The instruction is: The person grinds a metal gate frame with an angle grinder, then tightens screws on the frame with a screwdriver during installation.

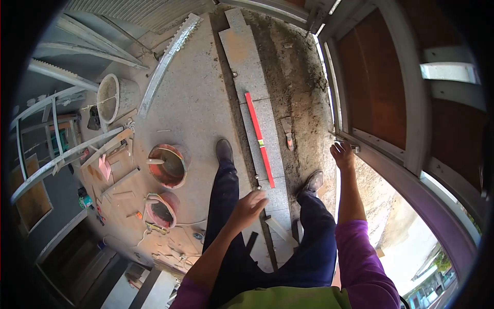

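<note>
My left hand [248, 210] is closed, fingers curled, just below the lower end of a red spirit level [254, 123]. What it holds, if anything, is hidden; a small metal piece [258, 180] shows just beyond its fingertips. The level lies lengthwise on a strip of grey speckled tiles [247, 56]. My right hand [342, 155] reaches out to the side with bent fingers at the edge of the metal gate frame [381, 160], beside a small latch. A putty knife or scraper [288, 135] with an orange-tipped handle lies on the dirt right of the tiles.
Two mortar buckets, one upper [180, 172] and one lower [167, 206], stand left of my feet. A pale tub [116, 98] and a long metal bar [167, 64] are farther off. Wood boards [116, 170] and scattered tools lie left. Rough soil [303, 67] borders the tiles.
</note>
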Demonstrator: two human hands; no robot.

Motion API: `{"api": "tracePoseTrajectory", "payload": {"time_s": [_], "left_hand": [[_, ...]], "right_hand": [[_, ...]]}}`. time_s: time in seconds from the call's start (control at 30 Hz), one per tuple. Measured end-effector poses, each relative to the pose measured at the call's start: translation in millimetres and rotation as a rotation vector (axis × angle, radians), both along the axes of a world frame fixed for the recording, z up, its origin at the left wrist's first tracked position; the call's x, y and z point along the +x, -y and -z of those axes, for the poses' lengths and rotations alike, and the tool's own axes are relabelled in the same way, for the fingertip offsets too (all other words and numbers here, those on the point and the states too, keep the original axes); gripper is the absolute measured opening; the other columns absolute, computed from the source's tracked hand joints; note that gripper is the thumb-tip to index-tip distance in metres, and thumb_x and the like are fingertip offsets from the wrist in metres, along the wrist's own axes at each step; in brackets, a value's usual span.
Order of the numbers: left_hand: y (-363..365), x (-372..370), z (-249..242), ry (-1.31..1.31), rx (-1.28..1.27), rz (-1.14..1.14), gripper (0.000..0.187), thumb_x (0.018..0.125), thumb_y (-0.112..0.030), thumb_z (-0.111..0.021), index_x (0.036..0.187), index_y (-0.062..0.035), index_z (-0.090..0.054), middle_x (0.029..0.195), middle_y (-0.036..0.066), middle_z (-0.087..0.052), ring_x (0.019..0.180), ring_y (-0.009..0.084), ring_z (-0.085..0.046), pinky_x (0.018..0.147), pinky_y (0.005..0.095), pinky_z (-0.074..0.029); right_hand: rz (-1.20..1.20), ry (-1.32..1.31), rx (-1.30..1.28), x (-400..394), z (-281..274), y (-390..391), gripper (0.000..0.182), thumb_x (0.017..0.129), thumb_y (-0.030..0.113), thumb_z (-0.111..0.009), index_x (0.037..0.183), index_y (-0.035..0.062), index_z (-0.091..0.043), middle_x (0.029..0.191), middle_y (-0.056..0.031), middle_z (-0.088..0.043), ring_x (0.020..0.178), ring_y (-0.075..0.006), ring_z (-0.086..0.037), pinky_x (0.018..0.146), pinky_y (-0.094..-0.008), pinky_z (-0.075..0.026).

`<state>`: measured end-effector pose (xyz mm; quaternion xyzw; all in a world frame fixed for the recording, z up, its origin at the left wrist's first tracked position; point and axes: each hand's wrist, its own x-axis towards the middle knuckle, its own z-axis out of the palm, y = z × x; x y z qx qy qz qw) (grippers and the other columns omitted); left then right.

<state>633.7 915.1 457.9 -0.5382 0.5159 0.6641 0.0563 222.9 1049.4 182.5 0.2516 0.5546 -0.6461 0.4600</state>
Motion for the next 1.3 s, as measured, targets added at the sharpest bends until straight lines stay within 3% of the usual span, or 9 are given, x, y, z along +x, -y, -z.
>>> {"api": "tracePoseTrajectory", "payload": {"time_s": [0.2,0.37,0.4,0.47,0.63,0.83,0.93,1.1,1.3], "left_hand": [[57.6,-19.5,67.5,-0.138,-0.004,0.058,0.043,0.100,-0.031,-0.064,0.124,0.0043,-0.063,0.120,0.020,-0.070,0.113,0.0256,-0.068,0.096,0.0347,-0.052],[60.7,-15.3,103.1,-0.141,0.090,-0.136,0.042,0.100,-0.035,-0.064,0.122,0.0010,-0.066,0.108,0.011,-0.072,0.095,0.0160,-0.068,0.081,0.0302,-0.055],[54.2,-10.7,117.5,-0.122,0.065,-0.131,0.035,0.100,-0.027,-0.063,0.117,0.0036,-0.067,0.110,0.017,-0.073,0.102,0.0258,-0.071,0.089,0.0345,-0.054],[43.3,-10.9,132.0,-0.047,0.124,-0.126,0.037,0.100,-0.030,-0.063,0.117,0.0031,-0.067,0.111,0.017,-0.072,0.105,0.0253,-0.070,0.091,0.0344,-0.053],[28.1,-30.3,144.6,-0.038,0.194,-0.057,0.040,0.100,-0.033,-0.062,0.118,0.0027,-0.067,0.110,0.016,-0.073,0.105,0.0239,-0.070,0.090,0.0345,-0.053],[22.1,-39.1,150.3,-0.026,0.194,-0.004,0.041,0.100,-0.035,-0.061,0.119,0.0003,-0.067,0.109,0.014,-0.073,0.101,0.0214,-0.069,0.087,0.0332,-0.053],[32.1,-44.4,141.3,0.031,0.231,-0.040,0.042,0.099,-0.037,-0.063,0.120,-0.0009,-0.067,0.108,0.012,-0.072,0.099,0.0196,-0.069,0.083,0.0325,-0.054],[37.1,-45.6,137.4,0.055,0.297,-0.096,0.045,0.097,-0.039,-0.065,0.123,-0.0018,-0.065,0.109,0.010,-0.071,0.097,0.0182,-0.068,0.079,0.0318,-0.056],[40.3,-40.6,138.1,0.080,0.317,-0.037,0.046,0.099,-0.035,-0.063,0.128,0.0004,-0.062,0.115,0.011,-0.071,0.106,0.0208,-0.070,0.085,0.0313,-0.057]], "right_hand": [[-0.103,0.044,0.261,49.7,-7.5,12.6,0.066,0.095,0.037,-0.064,0.140,-0.0043,-0.038,0.127,-0.0228,-0.054,0.101,-0.0402,-0.064,0.088,-0.0534,-0.057],[-0.422,0.033,0.408,84.5,12.7,54.7,0.065,0.091,0.045,-0.068,0.133,-0.0015,-0.050,0.111,-0.0182,-0.064,0.095,-0.0351,-0.067,0.078,-0.0501,-0.059],[-0.492,0.025,0.443,89.0,9.0,60.3,0.067,0.091,0.047,-0.069,0.132,-0.0030,-0.051,0.110,-0.0182,-0.065,0.094,-0.0349,-0.067,0.079,-0.0500,-0.059],[-0.320,0.078,0.408,90.4,8.8,57.7,0.073,0.090,0.049,-0.069,0.133,-0.0058,-0.050,0.119,-0.0197,-0.064,0.099,-0.0368,-0.067,0.082,-0.0503,-0.059],[0.110,0.104,0.158,56.5,12.0,28.4,0.106,0.088,0.046,-0.070,0.158,-0.0032,-0.008,0.156,-0.0231,-0.032,0.131,-0.0404,-0.050,0.107,-0.0556,-0.048],[0.318,0.120,-0.045,33.5,8.5,33.1,0.035,0.100,0.022,-0.058,0.126,-0.0005,-0.054,0.135,-0.0182,-0.055,0.121,-0.0371,-0.058,0.102,-0.0537,-0.052],[0.342,0.114,-0.124,23.3,19.2,36.8,0.024,0.101,0.021,-0.058,0.113,0.0006,-0.061,0.114,-0.0132,-0.065,0.105,-0.0313,-0.063,0.098,-0.0498,-0.054],[0.323,0.055,0.148,26.1,11.2,42.0,0.024,0.099,0.029,-0.065,0.087,0.0105,-0.054,0.063,0.0020,-0.046,0.053,-0.0142,-0.045,0.054,-0.0356,-0.043],[0.069,-0.078,0.369,38.1,13.8,31.6,0.020,0.097,0.028,-0.063,0.091,0.0095,-0.057,0.066,0.0007,-0.048,0.052,-0.0128,-0.047,0.053,-0.0349,-0.051]]}}
